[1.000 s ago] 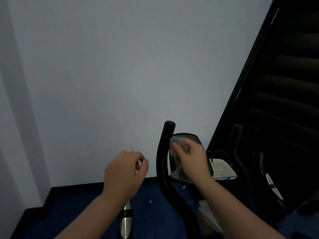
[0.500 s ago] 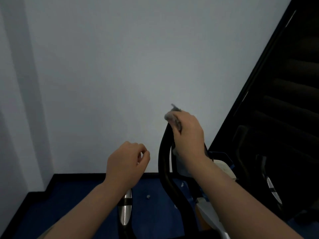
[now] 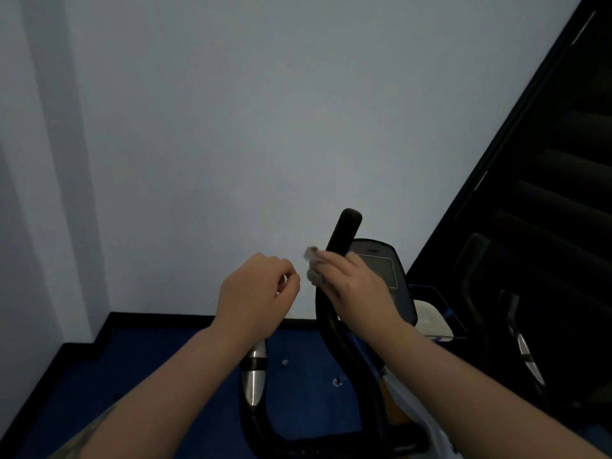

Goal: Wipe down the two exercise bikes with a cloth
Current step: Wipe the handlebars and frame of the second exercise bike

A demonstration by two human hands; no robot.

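My right hand (image 3: 356, 286) is wrapped around the right handlebar (image 3: 342, 236) of the bike, with a small grey cloth (image 3: 312, 265) bunched between my fingers and the black grip. A bit of the cloth pokes out on the left side of the bar, just below the rounded top end. My left hand (image 3: 253, 293) hangs in the air just beside it, fingers loosely curled with thumb near the fingertips, holding nothing. Below it is the left handlebar (image 3: 254, 376) with its shiny silver patches. The bike's console (image 3: 385, 270) sits right behind my right hand. Further right in the dark there's the second bike (image 3: 516, 326), well apart from the cloth. Blue floor (image 3: 149, 369) underneath, pale wall (image 3: 231, 127) in front.
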